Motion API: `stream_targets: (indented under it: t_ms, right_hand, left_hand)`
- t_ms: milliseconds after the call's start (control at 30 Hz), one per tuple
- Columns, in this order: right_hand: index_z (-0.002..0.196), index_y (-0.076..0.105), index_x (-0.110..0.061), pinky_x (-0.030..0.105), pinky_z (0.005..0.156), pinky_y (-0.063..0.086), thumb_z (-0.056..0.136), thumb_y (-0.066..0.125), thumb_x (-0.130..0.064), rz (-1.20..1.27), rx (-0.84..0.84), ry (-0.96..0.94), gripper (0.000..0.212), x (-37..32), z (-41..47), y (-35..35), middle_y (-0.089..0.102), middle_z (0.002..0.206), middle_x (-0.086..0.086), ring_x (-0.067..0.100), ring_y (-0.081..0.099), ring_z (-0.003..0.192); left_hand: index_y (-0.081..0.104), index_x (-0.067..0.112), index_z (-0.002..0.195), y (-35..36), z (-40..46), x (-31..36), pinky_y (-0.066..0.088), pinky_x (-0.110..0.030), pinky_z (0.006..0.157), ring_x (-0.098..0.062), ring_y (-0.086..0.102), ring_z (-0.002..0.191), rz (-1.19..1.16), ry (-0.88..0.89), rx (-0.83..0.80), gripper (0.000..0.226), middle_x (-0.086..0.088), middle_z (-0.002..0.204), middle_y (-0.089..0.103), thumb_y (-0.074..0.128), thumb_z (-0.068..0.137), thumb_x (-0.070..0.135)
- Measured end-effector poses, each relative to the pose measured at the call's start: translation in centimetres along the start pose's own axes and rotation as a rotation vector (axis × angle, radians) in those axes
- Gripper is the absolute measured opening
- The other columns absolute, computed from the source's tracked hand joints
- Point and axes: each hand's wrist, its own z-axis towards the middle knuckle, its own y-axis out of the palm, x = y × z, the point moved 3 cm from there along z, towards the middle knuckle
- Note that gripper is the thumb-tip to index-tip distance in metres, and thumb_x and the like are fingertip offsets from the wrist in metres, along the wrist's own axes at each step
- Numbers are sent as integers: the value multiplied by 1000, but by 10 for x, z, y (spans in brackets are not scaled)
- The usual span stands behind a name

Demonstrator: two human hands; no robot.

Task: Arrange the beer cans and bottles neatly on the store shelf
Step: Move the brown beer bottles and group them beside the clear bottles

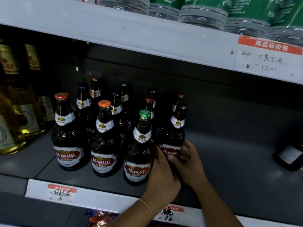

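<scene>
Several dark brown beer bottles with white and red labels stand on the grey shelf (pixel 229 161). In the front row are an orange-capped bottle (pixel 67 136), a second orange-capped one (pixel 104 141) and a green-capped one (pixel 139 149). To their right stands a purple-capped bottle (pixel 175 133). My left hand (pixel 161 176) and my right hand (pixel 188 163) both grip its lower body, from the left and the right. More bottles stand in the dark behind the front row.
Yellowish liquor bottles (pixel 19 112) fill the left end of the shelf. A dark bottle (pixel 288 158) lies at the far right. Plastic water bottles (pixel 205 15) sit on the upper shelf. Price tags (pixel 268 54) hang on the shelf edges.
</scene>
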Motion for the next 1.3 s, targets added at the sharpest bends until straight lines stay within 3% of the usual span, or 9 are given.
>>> stream_targets:
  t_ms: [133, 300, 433, 600, 800, 1100, 1200, 1300]
  right_hand:
    - [120, 49, -39, 42, 106, 47, 81, 78, -10, -9, 11, 34, 57, 4, 1, 1, 69, 114, -24, 3, 64, 113]
    - [136, 49, -24, 43, 108, 46, 86, 74, -13, 14, -6, 42, 56, 3, 1, 2, 67, 125, -12, 7, 61, 119]
    - [133, 51, -26, 35, 107, 46, 86, 73, -8, -10, -27, 44, 56, 2, 0, 2, 67, 124, -11, 4, 62, 118]
    - [136, 50, -19, 34, 106, 48, 79, 80, -5, -18, 8, 54, 67, 4, -1, 0, 67, 125, -8, 3, 63, 115]
    - [137, 50, -23, 32, 107, 47, 79, 80, -8, -31, 14, 49, 67, 4, -3, 2, 67, 125, -11, 2, 62, 116]
    - [136, 48, -26, 23, 105, 45, 82, 78, -12, -22, -23, 39, 64, 1, -3, 3, 64, 126, -15, -1, 59, 118]
    - [135, 49, -21, 19, 102, 47, 89, 71, -13, 61, -16, 34, 51, -4, -5, 0, 65, 125, -10, 0, 60, 117]
    - [127, 52, -24, 18, 93, 51, 96, 61, -16, 201, 112, 86, 33, -9, -6, -18, 68, 119, -4, 6, 64, 109]
  left_hand:
    - [-22, 2, 146, 4, 3, -3, -19, -11, 102, -19, -6, 147, -2, -9, -40, 97, -10, 159, -4, 53, 85, 13]
    - [-18, 7, 148, 6, 4, -5, -3, -19, 114, -18, 4, 146, -24, 6, -76, 97, -7, 158, 7, 54, 82, 10]
    - [-11, 8, 150, 5, 5, -4, 4, -24, 119, -18, 10, 145, -18, 37, -50, 96, -9, 155, 15, 54, 79, 8]
    - [-10, 6, 150, 4, 5, -5, 10, -29, 120, -20, 12, 145, -16, 20, -69, 95, -10, 155, 17, 53, 78, 7]
    - [-9, 7, 150, 4, 5, -4, 15, -31, 119, -20, 18, 143, -11, -8, -93, 96, -11, 153, 20, 54, 79, 8]
    - [-9, 5, 150, -2, 0, 2, 18, -26, 118, -21, 21, 142, -3, -50, -120, 92, -12, 153, 19, 53, 82, 9]
    - [-4, 10, 152, -10, -11, 13, 5, -16, 114, -14, 8, 146, -84, -56, -141, 87, -4, 159, 9, 51, 85, 6]
    - [4, 15, 153, -17, -24, 30, 7, -11, 110, -8, 9, 145, -167, 2, -153, 79, 4, 159, 10, 48, 88, 6]
